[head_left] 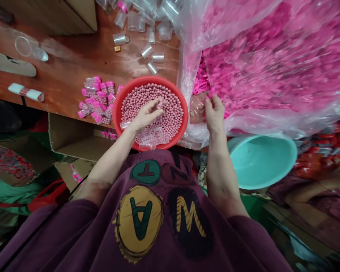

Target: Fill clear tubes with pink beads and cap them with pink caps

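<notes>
In the head view, the left hand [144,117] sits over a red plastic basin [115,109] heaped with pale pink beads [170,113]. Its grip is pinched, thumb and fingertips drawn together just above the beads, though whatever lies between them is too small to tell. Small clear plastic bags [150,138] lie on the beads by the near rim, close to the left wrist. The right hand [214,111] is at the mouth of a large clear plastic sack [192,138] packed with flat pink pieces [272,64]. Its fingers are bunched and pressed together among those pieces, but what they hold cannot be told.

The basin overhangs the near edge of the wooden surface [59,87], and the sack lies just to its right, so each hand has its own supply within easy reach. Left of the basin is a cluster of clear tubes with pink caps [98,100], and uncapped clear tubes [147,51] lie scattered toward the far edge. A teal basin [262,160] sits near on the right, and a cardboard box [76,136] sits near on the left. (The only legible writing is on the maroon shirt [141,226]: large T, A and W patches, upside down from here; the tubes show no readable label.)
</notes>
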### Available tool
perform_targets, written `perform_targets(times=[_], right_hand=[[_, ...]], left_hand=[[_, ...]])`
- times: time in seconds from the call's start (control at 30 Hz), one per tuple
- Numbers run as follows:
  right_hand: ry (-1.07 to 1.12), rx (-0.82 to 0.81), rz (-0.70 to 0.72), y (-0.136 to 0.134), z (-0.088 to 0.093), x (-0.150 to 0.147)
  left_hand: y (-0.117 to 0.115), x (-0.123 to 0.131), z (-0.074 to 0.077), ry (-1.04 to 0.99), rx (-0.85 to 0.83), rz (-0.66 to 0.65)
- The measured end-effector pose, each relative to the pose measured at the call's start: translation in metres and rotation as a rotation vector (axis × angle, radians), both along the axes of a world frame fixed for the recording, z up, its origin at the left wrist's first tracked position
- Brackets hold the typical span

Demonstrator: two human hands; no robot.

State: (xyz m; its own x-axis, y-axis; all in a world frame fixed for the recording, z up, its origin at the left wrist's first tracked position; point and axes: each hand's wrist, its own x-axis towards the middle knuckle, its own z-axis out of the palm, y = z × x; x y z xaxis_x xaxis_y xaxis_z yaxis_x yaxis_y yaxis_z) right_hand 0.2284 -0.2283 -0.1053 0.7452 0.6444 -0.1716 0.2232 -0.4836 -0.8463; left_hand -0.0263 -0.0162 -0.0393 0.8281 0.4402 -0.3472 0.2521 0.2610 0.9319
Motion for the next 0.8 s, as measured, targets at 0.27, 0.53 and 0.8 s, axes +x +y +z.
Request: perform_targets(times=[0.27, 0.53, 0.8], right_hand=[[0.244, 0.3, 0.147, 0.051, 0.068, -0.058], [0.062, 0.197, 0.379, 0.064, 0.11, -0.068], [-0.1, 0.131, 0.541, 0.067, 0.116, -0.076]], left_hand=[[-0.015, 0.01, 0.025, -0.113, -0.433, 0.016], [-0.015, 0.01, 0.048, 0.013, -0.462, 0.01], [-0.013, 0.004, 0.057, 0.11, -0.486, 0.055]])
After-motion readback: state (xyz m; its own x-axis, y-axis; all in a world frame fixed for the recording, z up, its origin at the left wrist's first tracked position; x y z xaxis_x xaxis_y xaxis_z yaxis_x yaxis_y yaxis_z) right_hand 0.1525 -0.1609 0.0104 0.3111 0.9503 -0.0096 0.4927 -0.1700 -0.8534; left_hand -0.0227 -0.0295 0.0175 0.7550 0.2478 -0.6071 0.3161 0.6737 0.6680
